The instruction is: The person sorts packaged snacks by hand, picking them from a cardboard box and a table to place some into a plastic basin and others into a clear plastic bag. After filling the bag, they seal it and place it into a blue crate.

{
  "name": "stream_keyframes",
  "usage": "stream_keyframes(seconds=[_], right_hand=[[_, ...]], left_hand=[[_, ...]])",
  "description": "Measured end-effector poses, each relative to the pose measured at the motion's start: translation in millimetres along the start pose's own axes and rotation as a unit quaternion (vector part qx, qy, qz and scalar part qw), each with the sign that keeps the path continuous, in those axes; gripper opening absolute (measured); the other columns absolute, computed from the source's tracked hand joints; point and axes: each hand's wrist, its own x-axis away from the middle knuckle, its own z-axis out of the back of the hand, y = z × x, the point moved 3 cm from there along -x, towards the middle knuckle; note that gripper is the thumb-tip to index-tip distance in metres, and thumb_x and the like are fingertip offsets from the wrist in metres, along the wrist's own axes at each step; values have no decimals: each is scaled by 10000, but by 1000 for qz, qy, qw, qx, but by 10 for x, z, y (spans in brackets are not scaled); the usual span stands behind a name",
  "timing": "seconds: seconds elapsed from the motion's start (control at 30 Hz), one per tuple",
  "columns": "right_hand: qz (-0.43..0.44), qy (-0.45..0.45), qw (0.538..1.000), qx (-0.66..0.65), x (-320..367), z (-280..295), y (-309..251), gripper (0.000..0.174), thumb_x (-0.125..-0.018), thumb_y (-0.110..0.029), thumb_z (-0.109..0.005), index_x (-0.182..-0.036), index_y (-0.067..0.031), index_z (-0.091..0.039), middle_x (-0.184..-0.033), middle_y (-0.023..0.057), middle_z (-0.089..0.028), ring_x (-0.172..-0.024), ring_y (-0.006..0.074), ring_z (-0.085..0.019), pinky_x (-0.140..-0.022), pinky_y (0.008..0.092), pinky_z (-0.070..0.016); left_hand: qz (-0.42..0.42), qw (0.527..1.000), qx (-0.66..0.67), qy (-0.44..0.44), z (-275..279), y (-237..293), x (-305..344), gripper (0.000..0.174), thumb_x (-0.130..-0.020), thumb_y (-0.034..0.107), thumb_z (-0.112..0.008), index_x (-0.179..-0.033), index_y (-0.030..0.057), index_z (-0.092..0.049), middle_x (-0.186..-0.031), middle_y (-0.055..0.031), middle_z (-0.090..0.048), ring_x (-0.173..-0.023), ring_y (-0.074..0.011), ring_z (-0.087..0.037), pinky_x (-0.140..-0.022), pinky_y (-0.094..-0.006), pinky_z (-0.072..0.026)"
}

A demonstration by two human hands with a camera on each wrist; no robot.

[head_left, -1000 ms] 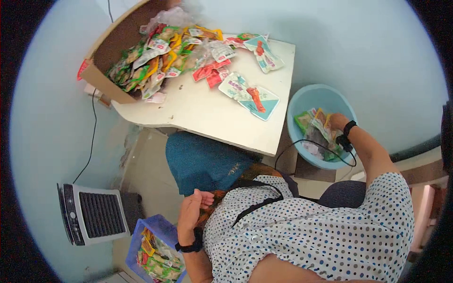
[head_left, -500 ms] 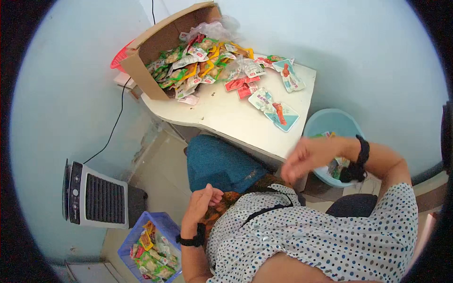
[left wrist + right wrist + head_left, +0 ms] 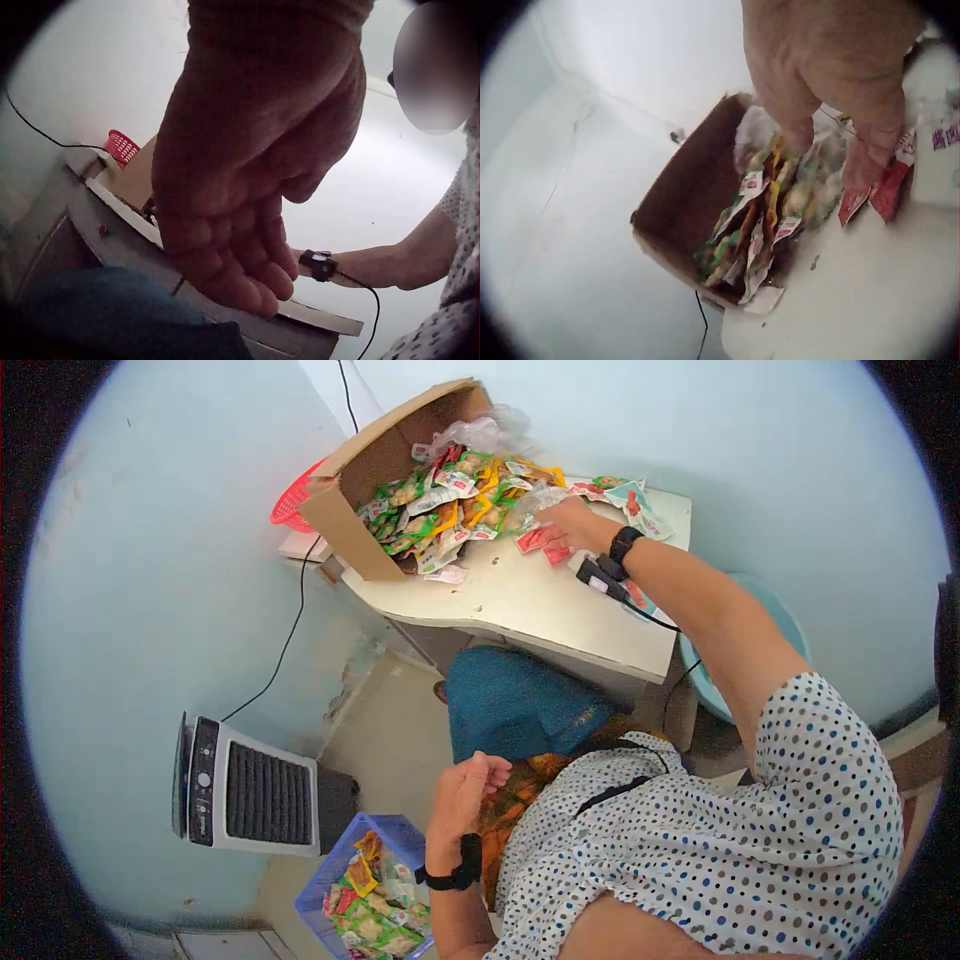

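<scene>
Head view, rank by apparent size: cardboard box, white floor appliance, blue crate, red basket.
1. Cardboard box, largest.
2. White floor appliance and blue crate look about alike; the crate is cut off at the frame's edge, so no ranking.
3. Red basket, smallest, partly hidden behind the box.

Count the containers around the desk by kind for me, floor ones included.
Cardboard box: 1
Red basket: 1
Blue crate: 1
Light blue basin: 1
Total: 4
</scene>
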Motion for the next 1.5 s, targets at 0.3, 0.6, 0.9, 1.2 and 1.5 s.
stream_keyframes(seconds=[0.3, 0.6, 0.9, 1.2, 1.5], right_hand=[[361, 102, 596, 710, -452, -84, -336, 96, -781, -84, -591, -818, -72, -678, -759, 122, -677, -783, 302, -690, -617, 456, -540], [257, -81, 949, 165, 202, -125, -1005, 212, -905, -224, -559, -995, -33, -578, -977, 98, -663, -864, 189, -647, -672, 384, -577], [253, -127, 946, 155, 669, -467, -1402, 282, -948, -240, -541, -1076, 12, -544, -1097, 162, -643, -922, 239, -666, -714, 388, -592], [383, -185, 904, 31, 841, -911, -1312, 304, -975, -256, -520, -1099, 21, -543, -1161, 131, -611, -1059, 236, -628, -747, 367, -597], [124, -164, 972, 110, 1299, -347, -96, 286, -953, -246, -576, -1096, 1, -598, -1217, 139, -599, -916, 191, -675, -643, 329, -589]], left_hand=[[-33, 999, 22, 37, 103, -89, 300, 543, -1033, 423, -383, -985, -27, -683, -859, -66, -676, -799, -144, -619, -736, -285, -488], [-53, 998, 11, 19, 83, -51, 138, 492, -1029, 396, -417, -977, -17, -680, -859, -51, -667, -786, -125, -604, -724, -276, -484], [-71, 997, 3, 20, 167, 216, -193, 358, -997, 318, -497, -1069, 12, -667, -922, -50, -678, -796, -130, -631, -708, -273, -499], [-123, 987, 20, 102, 226, 717, -942, 379, -962, 251, -573, -1277, 41, -547, -1073, -69, -634, -841, -135, -630, -689, -256, -515], [-109, 975, 75, 177, 189, 431, -1552, 405, -950, 223, -583, -1301, 31, -517, -1073, -66, -615, -837, -141, -627, -628, -253, -513]])
